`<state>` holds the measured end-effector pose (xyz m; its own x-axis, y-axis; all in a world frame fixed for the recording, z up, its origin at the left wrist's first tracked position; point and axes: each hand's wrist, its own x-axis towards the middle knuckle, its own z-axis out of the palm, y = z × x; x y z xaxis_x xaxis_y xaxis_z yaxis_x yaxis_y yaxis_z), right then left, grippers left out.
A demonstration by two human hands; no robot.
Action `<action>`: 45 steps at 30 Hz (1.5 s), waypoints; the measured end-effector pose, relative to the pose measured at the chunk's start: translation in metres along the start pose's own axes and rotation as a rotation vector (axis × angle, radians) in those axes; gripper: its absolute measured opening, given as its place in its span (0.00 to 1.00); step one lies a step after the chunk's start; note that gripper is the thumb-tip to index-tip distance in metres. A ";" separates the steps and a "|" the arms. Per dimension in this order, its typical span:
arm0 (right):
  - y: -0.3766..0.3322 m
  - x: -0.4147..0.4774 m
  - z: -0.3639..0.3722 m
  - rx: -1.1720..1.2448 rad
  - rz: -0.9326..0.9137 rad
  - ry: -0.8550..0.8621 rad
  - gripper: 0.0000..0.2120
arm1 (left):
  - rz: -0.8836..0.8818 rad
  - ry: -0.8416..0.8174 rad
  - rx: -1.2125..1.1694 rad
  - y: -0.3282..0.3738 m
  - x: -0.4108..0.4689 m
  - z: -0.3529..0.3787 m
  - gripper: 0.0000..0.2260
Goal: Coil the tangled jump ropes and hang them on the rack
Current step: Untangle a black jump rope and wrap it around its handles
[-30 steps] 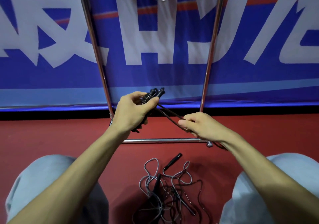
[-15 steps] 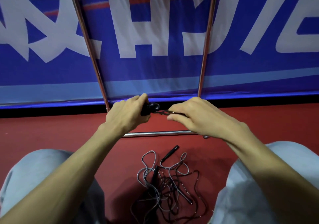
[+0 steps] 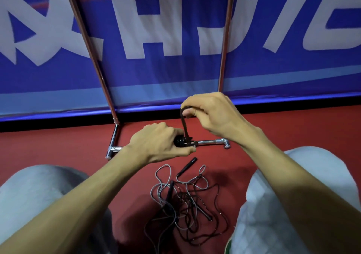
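My left hand (image 3: pixel 158 142) grips the black handles of a jump rope (image 3: pixel 180 141), their round ends poking out past my fingers. Dark cord is wound round the handles. My right hand (image 3: pixel 211 115) pinches a loop of that same cord and holds it up above the handles. A tangled pile of grey and dark jump ropes (image 3: pixel 185 201) with black handles lies on the red floor between my knees. The chrome rack (image 3: pixel 212 142) stands just beyond my hands, its base bar low and its two posts rising out of view.
A blue banner (image 3: pixel 175 38) with large white lettering hangs right behind the rack. My knees in light grey trousers (image 3: pixel 293 205) flank the rope pile. The floor (image 3: pixel 58 146) is red.
My right hand has risen from beside the handles, drawing a loop of cord upward. My left hand has dropped lower with the handles. The view has tilted down.
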<state>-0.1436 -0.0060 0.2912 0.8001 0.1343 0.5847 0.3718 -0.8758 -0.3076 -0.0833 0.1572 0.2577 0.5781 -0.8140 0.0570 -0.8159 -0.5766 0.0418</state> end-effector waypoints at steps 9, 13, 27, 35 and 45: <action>0.021 -0.003 0.010 -0.071 0.403 0.076 0.07 | 0.099 0.158 -0.271 0.003 -0.008 -0.006 0.16; 0.020 -0.004 0.018 -0.009 0.442 0.034 0.12 | 0.036 0.268 -0.635 -0.002 -0.009 -0.012 0.16; 0.002 -0.011 0.023 -0.031 0.447 -0.464 0.22 | -0.101 0.385 -1.092 -0.003 -0.006 -0.024 0.03; -0.002 -0.009 0.010 0.092 0.419 -0.583 0.19 | -0.262 0.427 -0.434 -0.027 -0.002 -0.019 0.15; -0.013 -0.009 0.000 0.069 0.212 -0.467 0.06 | -0.186 0.271 -0.025 -0.028 0.001 -0.010 0.17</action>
<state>-0.1559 0.0041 0.2897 0.9803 0.1631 0.1111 0.1957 -0.8760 -0.4408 -0.0597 0.1735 0.2663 0.6992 -0.6444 0.3095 -0.6980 -0.7091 0.1005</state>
